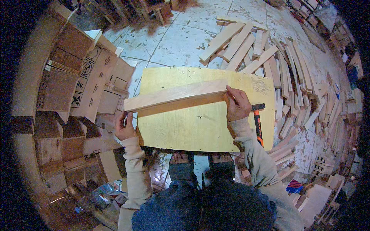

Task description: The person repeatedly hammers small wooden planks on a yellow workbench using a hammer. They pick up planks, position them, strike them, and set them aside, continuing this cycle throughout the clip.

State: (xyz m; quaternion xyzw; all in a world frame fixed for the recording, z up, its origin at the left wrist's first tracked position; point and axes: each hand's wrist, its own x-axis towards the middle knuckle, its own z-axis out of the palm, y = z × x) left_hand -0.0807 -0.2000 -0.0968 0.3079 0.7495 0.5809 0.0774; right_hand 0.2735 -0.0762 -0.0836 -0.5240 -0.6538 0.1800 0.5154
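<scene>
A long pale wooden board (177, 93) is held up over a yellow plywood tabletop (181, 131), tilted so its right end sits farther away. At its left end, my left hand (125, 126) grips the lower corner, just off the tabletop's left edge. My right hand (237, 103) pinches the right end between thumb and fingers. A hammer (258, 125) with a dark head and an orange and black handle lies on the tabletop, just right of my right wrist. Scattered nails (260, 85) rest near the far right corner.
Cardboard boxes (61, 88) stand along the left side. Beyond the tabletop and to its right, loose wooden boards (235, 42) are piled on the tiled floor (177, 42). More wood pieces (323, 165) lie at the near right. Sawdust and scraps dot the floor.
</scene>
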